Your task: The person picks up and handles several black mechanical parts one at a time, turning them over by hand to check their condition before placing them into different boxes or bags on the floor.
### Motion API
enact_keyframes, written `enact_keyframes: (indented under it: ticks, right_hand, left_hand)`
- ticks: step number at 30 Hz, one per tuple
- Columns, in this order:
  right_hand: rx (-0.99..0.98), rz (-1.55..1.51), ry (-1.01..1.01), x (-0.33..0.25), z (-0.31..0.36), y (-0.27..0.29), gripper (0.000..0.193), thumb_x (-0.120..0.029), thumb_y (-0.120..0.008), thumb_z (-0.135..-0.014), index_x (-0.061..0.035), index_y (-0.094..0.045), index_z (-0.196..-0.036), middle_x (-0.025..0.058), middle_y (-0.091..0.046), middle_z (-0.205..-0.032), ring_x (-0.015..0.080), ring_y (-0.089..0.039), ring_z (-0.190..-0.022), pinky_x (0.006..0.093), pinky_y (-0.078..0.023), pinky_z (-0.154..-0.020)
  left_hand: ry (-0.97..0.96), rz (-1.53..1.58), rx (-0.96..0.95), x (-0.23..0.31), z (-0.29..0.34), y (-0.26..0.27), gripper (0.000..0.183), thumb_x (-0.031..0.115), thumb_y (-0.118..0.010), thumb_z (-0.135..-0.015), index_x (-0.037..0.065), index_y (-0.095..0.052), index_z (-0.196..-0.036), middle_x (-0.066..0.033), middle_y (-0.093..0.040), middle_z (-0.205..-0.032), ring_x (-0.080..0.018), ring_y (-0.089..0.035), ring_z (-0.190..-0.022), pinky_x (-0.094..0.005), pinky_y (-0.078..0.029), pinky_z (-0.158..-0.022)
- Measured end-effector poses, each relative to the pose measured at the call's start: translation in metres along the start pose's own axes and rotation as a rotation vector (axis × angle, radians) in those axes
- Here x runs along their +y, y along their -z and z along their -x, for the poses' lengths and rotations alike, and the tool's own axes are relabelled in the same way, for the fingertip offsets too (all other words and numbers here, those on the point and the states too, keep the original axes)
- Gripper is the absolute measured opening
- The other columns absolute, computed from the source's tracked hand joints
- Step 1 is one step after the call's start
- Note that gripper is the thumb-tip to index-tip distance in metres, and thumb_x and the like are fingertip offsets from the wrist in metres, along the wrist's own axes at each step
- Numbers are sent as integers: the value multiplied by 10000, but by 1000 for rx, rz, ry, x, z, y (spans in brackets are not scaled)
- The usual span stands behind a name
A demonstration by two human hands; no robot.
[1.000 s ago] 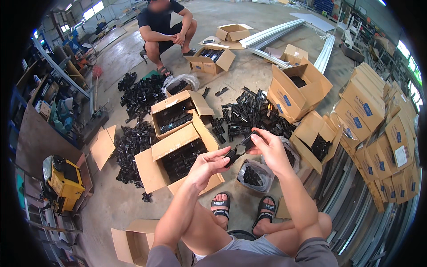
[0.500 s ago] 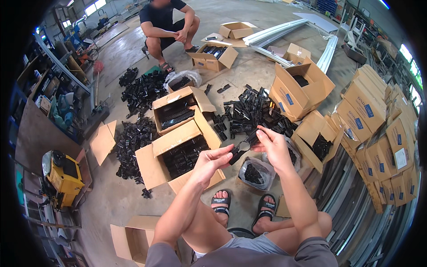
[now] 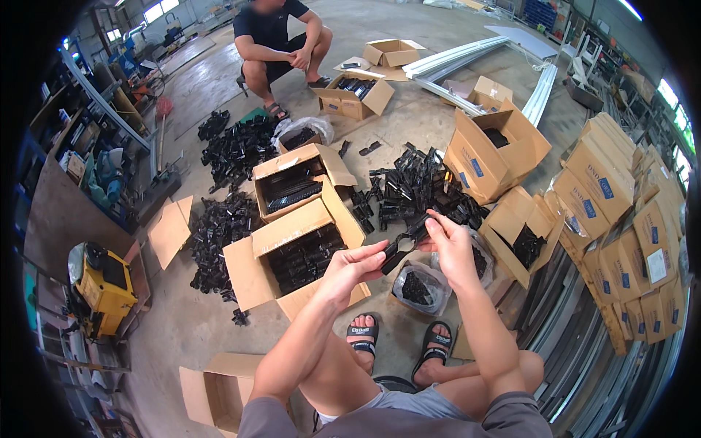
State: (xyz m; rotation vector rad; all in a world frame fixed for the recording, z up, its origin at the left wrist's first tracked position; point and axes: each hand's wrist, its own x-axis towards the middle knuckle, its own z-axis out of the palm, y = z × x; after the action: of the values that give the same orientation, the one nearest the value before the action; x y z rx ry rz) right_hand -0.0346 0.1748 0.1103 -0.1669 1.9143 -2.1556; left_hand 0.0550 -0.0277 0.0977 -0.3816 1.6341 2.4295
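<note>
In front of me my two hands hold a black plastic part point(image 3: 396, 258) between them, a long shape with a rounded opening near its middle. Its lower left end is pinched by the thumb and fingers of my left hand point(image 3: 349, 270). My right hand point(image 3: 451, 247) grips the upper right end. Whether it is one piece or two fitted together, I cannot tell. Beneath the hands, a clear plastic bag point(image 3: 431, 293) contains small black pieces. A loose heap of black plastic parts point(image 3: 412, 182) lies just beyond, and an open carton point(image 3: 281, 237) packed with black parts stands left of my left hand.
More black parts point(image 3: 219, 237) are piled at left. Open cartons point(image 3: 478, 160) stand at right, near stacked closed boxes point(image 3: 595, 182) and long metal profiles point(image 3: 562, 343). A person point(image 3: 274, 44) squats at the far side. A yellow machine point(image 3: 106, 292) stands at left.
The two ends of the black part are more nearly in line, and its opening shows more clearly. My hands have shifted slightly right and down in the picture, still holding it.
</note>
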Motion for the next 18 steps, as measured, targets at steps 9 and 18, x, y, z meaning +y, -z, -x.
enact_keyframes:
  ticks: [9,18]
  right_hand:
    - [91,-81,10,11,3,-3,466,-249,-595,-1016,92,-541,-1329,76,-684,-922,129,-674,-719,271,-575,-666]
    - [181,37,61,29,-4,-8,445,-270,-609,-1006,82,-593,-1278,60,-671,-840,115,-668,-656,249,-560,-594]
  left_hand:
    - [81,-36,26,7,0,-6,332,161,-689,-936,81,-685,-1258,-7,-698,-1011,-100,-638,-902,-290,-539,-861]
    - [118,16,45,0,-2,-2,324,200,-706,-929,96,-699,-1236,14,-693,-951,-87,-621,-838,-272,-548,-829]
